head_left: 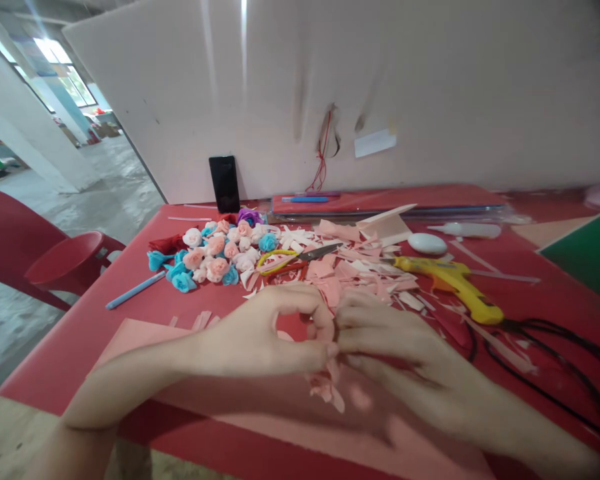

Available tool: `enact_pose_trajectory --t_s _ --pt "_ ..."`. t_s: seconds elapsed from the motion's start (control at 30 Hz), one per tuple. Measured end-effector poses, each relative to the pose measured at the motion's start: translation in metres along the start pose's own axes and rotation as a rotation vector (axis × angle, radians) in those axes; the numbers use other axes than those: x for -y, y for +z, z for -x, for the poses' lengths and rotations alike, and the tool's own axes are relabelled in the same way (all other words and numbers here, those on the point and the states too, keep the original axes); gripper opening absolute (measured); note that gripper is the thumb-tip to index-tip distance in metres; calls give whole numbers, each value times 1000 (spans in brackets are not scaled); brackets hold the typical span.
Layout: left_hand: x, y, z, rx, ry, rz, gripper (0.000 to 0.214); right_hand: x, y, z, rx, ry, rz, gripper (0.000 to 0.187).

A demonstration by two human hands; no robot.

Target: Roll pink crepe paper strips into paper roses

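Observation:
Above the table, my left hand [260,330] pinches a small pink paper flower [323,385] between thumb and fingers. Its petals hang below the fingertips, and the upper part is hidden by them. My right hand [400,343] meets it from the other side, fingers curled together on the flower. Under both hands lies a large sheet of pink paper [260,407]. Just beyond them are pink paper scraps [325,270] and yellow-handled scissors [280,261].
Finished paper roses [215,247] in pink, white and blue are heaped at the back left. A black phone [225,185] leans on the white partition. To the right lie a yellow glue gun [455,283] with black cord, a white oval object [427,243] and a squeeze bottle [473,231].

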State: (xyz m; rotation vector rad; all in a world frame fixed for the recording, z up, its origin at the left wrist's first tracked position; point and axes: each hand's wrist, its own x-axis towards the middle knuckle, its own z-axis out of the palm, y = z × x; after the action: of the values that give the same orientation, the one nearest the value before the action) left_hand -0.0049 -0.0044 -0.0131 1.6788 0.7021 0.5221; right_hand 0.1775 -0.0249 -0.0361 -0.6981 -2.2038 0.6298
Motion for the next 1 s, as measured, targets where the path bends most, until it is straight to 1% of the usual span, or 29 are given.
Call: enact_pose_trajectory --t_s 0.1,0.2,0.3,0.43,0.6,0.67,0.73,0.77,0.83,0.9,1.0 --pt "-1 -1 1 -73 46 -62 16 4 -1 0 -18 4 43 27" --pt "-3 -4 4 -152 188 -186 16 4 -1 2 -37 5 75 24" --pt "-6 -7 7 -146 286 -330 17 1 1 4 -59 20 98 20" --pt "-9 -7 12 -156 346 -491 13 0 2 7 -75 31 116 20" --pt "-10 -4 14 -126 351 -537 14 4 3 5 -93 56 133 22" --pt "-10 -5 12 -139 361 -524 10 6 3 4 -91 76 125 23" --pt "-9 -8 10 -134 315 -501 6 8 2 3 -75 85 130 25" --pt "-9 -10 9 -101 271 -485 5 9 2 3 -65 83 136 26" --pt "-7 -13 6 6 184 -435 8 11 1 1 -56 64 136 28" --pt "-5 -16 4 93 136 -349 12 12 1 0 -55 44 108 32" --pt "-1 -17 1 120 100 -230 12 14 1 -2 -57 27 70 37"
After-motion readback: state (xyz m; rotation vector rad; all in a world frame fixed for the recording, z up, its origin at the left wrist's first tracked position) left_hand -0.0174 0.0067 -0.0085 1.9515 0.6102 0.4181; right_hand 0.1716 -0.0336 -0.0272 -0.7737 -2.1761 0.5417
